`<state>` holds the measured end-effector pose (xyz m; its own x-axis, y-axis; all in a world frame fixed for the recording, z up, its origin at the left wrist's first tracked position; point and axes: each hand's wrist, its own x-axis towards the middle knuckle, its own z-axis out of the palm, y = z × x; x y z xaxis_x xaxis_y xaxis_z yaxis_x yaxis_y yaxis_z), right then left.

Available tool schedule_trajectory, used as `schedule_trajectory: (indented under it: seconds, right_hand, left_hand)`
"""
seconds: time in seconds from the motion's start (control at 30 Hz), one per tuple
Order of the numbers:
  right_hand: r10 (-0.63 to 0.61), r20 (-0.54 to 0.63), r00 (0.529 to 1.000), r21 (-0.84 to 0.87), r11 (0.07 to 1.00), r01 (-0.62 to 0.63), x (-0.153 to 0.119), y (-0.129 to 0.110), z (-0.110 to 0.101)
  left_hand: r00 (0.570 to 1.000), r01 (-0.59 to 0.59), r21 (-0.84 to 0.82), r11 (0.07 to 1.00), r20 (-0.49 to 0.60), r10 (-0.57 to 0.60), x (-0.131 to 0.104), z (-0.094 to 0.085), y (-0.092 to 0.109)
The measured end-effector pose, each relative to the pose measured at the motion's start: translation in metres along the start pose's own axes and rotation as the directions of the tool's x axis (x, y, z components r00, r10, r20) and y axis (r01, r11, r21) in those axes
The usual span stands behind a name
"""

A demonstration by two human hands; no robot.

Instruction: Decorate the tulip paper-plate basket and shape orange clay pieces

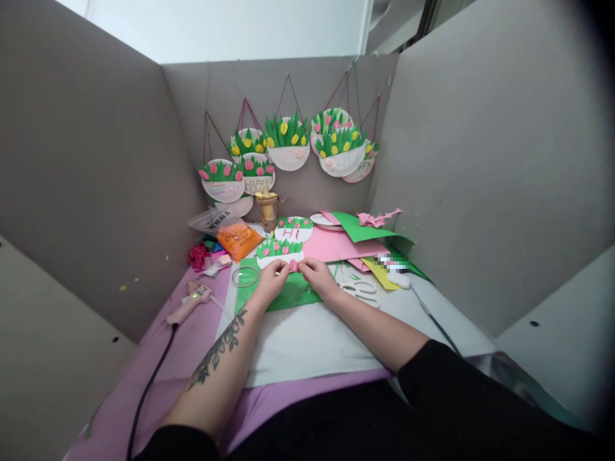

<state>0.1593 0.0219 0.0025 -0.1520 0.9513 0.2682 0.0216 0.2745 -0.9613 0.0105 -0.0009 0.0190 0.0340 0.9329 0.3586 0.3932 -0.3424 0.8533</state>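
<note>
My left hand and my right hand meet over the middle of the table, fingers pinched. Between their fingertips is a small pink paper piece, gripped from both sides. Just behind it lies a paper-plate basket with green paper grass and pink paper flowers. A second plate basket, lettered "HI", lies farther back. Under my hands is a sheet of green paper. A roll of clear tape lies left of my left hand, and white-handled scissors lie right of my right hand.
A pink glue gun with a black cord lies at left. Behind it are an orange bag and pink yarn. Pink sheets and green paper lie at right. Finished plate baskets hang on the grey back panel.
</note>
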Motion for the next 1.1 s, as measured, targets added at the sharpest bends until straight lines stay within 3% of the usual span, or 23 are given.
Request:
schedule_trajectory:
  seconds: [0.4, 0.83, 1.0, 1.1]
  right_hand:
    - [-0.064, 0.055, 0.996, -0.093, 0.993, 0.069, -0.003, -0.002, 0.001]
    - [-0.031, 0.013, 0.999, 0.023, 0.999, 0.031, 0.001, 0.000, -0.002]
    - [0.012, -0.021, 1.000, 0.000, 1.000, -0.012, 0.004, 0.005, -0.005]
    - [0.036, -0.031, 0.999, -0.012, 0.999, -0.037, 0.005, 0.006, -0.007]
  left_hand:
    - [1.000, -0.027, -0.002, 1.000, 0.010, 0.027, 0.001, 0.001, -0.007]
    - [0.999, -0.009, 0.012, 1.000, 0.034, 0.009, -0.001, 0.000, -0.002]
    - [0.996, 0.026, 0.090, 0.996, -0.087, -0.019, 0.004, -0.001, -0.007]
    - [0.980, 0.070, 0.148, 0.987, -0.196, -0.040, 0.009, -0.012, -0.010]
